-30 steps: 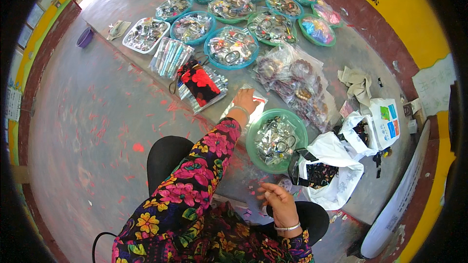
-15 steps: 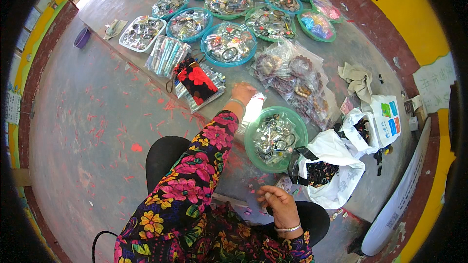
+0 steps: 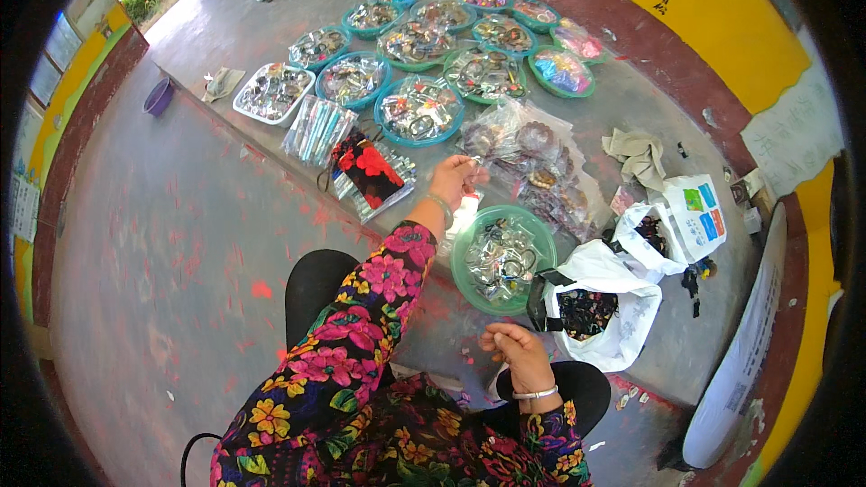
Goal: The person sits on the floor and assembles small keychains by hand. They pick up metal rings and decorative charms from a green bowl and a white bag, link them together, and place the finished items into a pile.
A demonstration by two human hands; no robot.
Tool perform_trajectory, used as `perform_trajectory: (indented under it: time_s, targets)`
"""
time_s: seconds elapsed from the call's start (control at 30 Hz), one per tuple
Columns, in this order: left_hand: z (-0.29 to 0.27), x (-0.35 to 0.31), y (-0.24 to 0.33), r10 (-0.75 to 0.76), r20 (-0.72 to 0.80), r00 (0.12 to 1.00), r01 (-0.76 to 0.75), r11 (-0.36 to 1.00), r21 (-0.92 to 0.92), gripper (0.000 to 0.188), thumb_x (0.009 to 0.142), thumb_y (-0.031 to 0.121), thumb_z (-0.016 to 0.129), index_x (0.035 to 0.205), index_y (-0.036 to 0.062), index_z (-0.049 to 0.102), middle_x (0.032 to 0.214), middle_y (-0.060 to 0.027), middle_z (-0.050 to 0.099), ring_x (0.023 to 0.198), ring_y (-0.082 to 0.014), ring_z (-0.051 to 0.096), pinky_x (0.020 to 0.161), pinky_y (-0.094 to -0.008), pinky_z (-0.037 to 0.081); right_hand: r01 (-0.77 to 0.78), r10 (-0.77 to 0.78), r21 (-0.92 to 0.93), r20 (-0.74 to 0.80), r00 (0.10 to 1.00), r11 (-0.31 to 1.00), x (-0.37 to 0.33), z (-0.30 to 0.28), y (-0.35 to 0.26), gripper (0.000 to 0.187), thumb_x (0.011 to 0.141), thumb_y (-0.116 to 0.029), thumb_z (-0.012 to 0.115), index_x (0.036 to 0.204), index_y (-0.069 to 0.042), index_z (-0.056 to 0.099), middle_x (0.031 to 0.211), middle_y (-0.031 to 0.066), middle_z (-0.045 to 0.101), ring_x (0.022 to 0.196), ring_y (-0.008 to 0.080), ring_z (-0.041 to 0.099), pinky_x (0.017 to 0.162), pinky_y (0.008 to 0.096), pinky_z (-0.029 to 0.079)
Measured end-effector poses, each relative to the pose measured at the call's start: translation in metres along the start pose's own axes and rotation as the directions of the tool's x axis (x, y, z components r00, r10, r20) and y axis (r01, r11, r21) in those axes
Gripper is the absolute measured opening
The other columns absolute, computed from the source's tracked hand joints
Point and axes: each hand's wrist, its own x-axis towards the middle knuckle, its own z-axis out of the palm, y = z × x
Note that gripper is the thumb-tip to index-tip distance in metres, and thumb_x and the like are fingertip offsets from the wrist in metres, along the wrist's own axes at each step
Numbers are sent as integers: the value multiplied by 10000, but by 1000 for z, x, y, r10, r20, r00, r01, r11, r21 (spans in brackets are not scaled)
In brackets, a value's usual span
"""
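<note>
My left hand (image 3: 456, 180) reaches forward with its fingertips pinched together. A tiny pale bit shows at the fingertips, too small to name. Just below this hand lies a shiny clear plastic packet (image 3: 465, 214), left of a green plastic basin (image 3: 460, 281) with small bagged accessories in it. A black pouch with red flowers (image 3: 370, 173) rests on bundled packets to the left of the hand. Closer to my body, my right hand (image 3: 523, 362) is raised over my knee with its fingers curled. Whatever they hold, if anything, is hidden.
Bagged bracelets (image 3: 544, 158) are heaped beyond the left hand. Several basins of packaged trinkets stand farther back, one a blue basin (image 3: 419, 140). On the right are an open white bag (image 3: 631, 334) of dark items and a crumpled cloth (image 3: 636, 156). A purple bowl (image 3: 158, 97) sits far left.
My left hand has risen slightly off the clear packet, and its fingers are now pinched together. The right hand stays over the knee, still curled. The view has shifted a little.
</note>
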Motion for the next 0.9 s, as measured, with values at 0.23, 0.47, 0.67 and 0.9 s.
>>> perform_trajectory:
  time_s: [0.23, 0.47, 0.67, 0.9]
  targets:
    - [82, -105, 8, -18, 195, 981, 67, 965, -252, 115, 848, 47, 484, 958, 22, 460, 913, -160, 588, 810, -223, 608, 545, -198, 473, 112, -106, 44, -121, 987, 993, 10, -13, 8, 260, 859, -191, 521, 1064, -34, 543, 914, 59, 612, 738, 131, 588, 580, 222, 427]
    - [106, -228, -17, -175, 239, 955, 239, 932, -271, 50, 842, 11, 492, 872, 42, 466, 976, -197, 577, 894, -261, 596, 601, -231, 515, 354, -252, 357, -301, 920, 864, 6, -20, 0, 270, 846, -243, 545, 1043, -60, 524, 896, 52, 601, 761, 143, 571, 597, 249, 439]
    - [93, -280, -5, -219, 183, 958, 248, 957, -148, 72, 845, 45, 512, 883, 58, 452, 980, -164, 586, 908, -233, 592, 647, -252, 507, 358, -259, 390, -285, 923, 848, -2, -30, 9, 177, 854, -181, 540, 918, -21, 580, 793, 77, 626, 642, 137, 583, 517, 223, 433]
    - [67, -293, -14, -451, 215, 866, 382, 875, 297, 73, 833, 109, 542, 867, 81, 483, 891, -86, 610, 777, -167, 603, 585, -225, 458, 402, -313, 216, -352, 882, 890, -7, -42, 15, 172, 836, -179, 565, 900, -21, 586, 753, 64, 627, 620, 136, 587, 498, 218, 421]
